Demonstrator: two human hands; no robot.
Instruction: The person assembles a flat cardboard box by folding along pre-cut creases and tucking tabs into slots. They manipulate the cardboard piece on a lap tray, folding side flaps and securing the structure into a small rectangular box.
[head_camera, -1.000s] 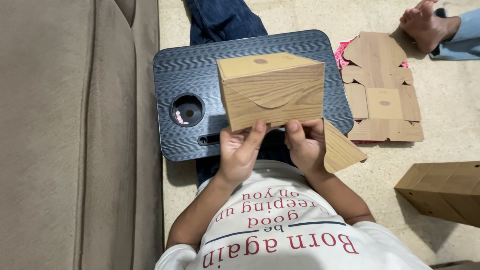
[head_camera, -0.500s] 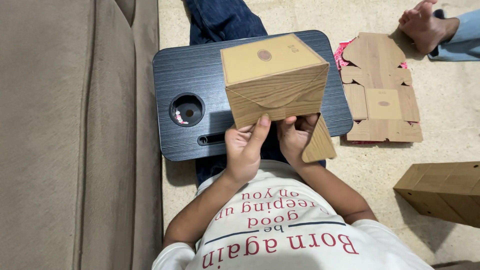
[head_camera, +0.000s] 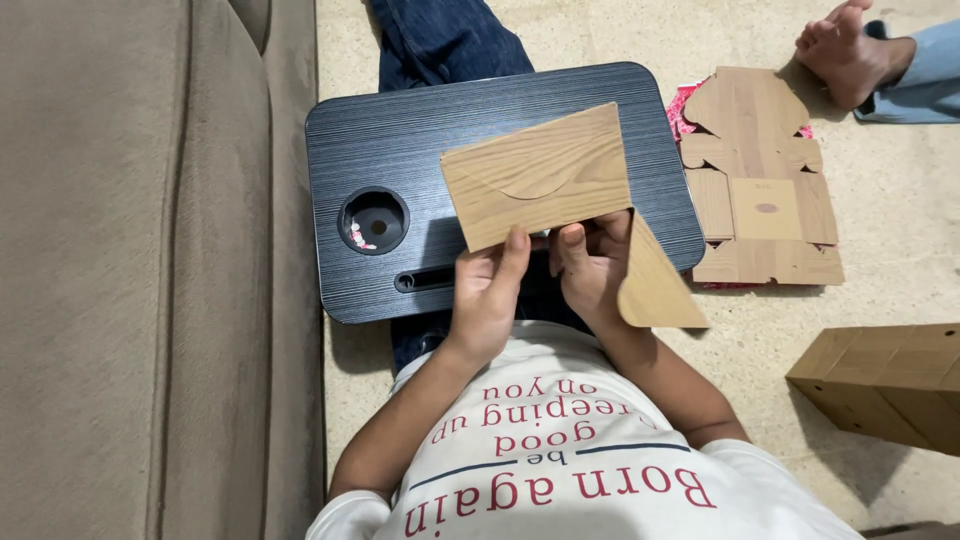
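Tilted further toward the camera since half a second ago, the wood-grain cardboard box now shows only its broad face with a curved tuck seam, its top panel no longer visible. Largest in view, a beige fabric sofa runs down one side beside a speckled stone floor. On the person's lap sits a dark, ribbed rectangular lap tray with a round cup hole and a narrow slot. To the far side lies a flattened, die-cut wood-grain cardboard sheet, and nearer the corner an assembled brown cardboard box. The held box hangs above the tray, its lower edge gripped from below: the left hand pinches that edge with the thumb laid up on the face, and the right hand closes on the edge just beside it. An open, smooth flap of the box angles down past the right hand. Another person's bare foot rests on the floor at the top corner.
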